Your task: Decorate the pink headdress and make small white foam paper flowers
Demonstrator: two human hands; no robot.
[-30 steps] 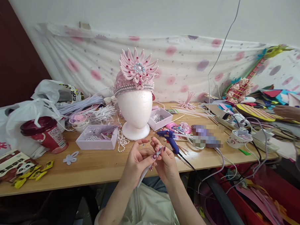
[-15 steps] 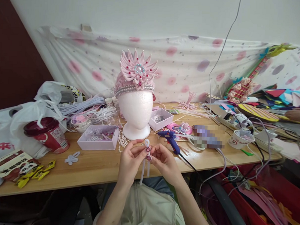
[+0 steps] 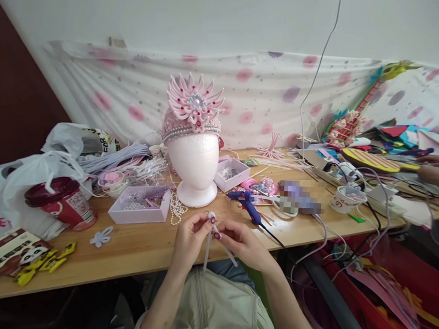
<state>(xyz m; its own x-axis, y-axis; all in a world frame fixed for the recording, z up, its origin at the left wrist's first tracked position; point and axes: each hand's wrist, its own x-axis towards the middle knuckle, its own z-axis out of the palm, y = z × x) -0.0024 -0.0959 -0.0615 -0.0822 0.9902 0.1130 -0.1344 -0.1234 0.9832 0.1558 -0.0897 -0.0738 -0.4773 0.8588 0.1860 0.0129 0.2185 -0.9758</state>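
Observation:
Between both hands is a pale pipe cleaner (image 3: 207, 251), bent into a small loop at the top with two tails hanging down. My left hand (image 3: 190, 238) pinches it just under the loop. Slightly lower, my right hand (image 3: 240, 240) pinches one tail, which slants down to the right. Behind the hands, a white foam head (image 3: 193, 163) wears a pink flower headdress (image 3: 195, 103) with pearls and red beads. A finished-looking loop flower (image 3: 102, 236) of the same pale material lies on the table to the left.
A blue glue gun (image 3: 247, 204) with a black cord lies right of the foam head. Lilac boxes of beads (image 3: 139, 214) stand near it. A red cup (image 3: 63, 203) and yellow wrapped sweets (image 3: 48, 263) are at left. Another person's hand (image 3: 437, 171) shows at far right.
My left fingers have moved up over the loop. My right hand has swung one tail outward to the right, so the tails now spread apart. The view has shifted slightly.

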